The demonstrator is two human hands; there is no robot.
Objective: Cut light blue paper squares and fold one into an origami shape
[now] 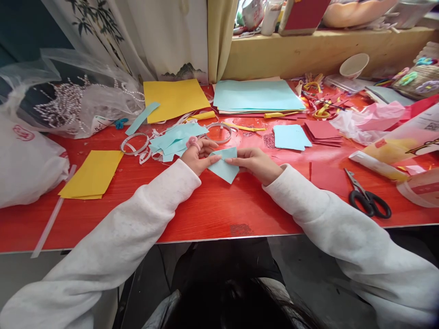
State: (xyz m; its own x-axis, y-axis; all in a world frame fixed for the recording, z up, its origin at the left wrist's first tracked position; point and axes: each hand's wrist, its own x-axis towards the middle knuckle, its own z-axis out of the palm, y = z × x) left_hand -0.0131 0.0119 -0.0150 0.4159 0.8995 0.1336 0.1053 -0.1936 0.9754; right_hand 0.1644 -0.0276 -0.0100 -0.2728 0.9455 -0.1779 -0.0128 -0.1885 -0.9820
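Between my two hands, over the front middle of the red table, is a small light-blue piece of paper (226,171) with a corner pointing toward me. My left hand (199,155), with a pink fluffy ring on a finger, pinches its left edge. On the opposite side my right hand (257,163) grips it between thumb and fingers; the fingers behind the paper are partly hidden. Loose blue paper scraps (174,139) lie just behind my left hand. To the right of my right hand sits a stack of blue paper squares (291,137).
Black-handled scissors (368,196) lie at the right, near dark red paper squares (322,132). Yellow strips (91,176), tape rolls (135,143) and a plastic bag (30,160) are at the left. Larger yellow sheets (176,98) and blue sheets (255,95) lie at the back.
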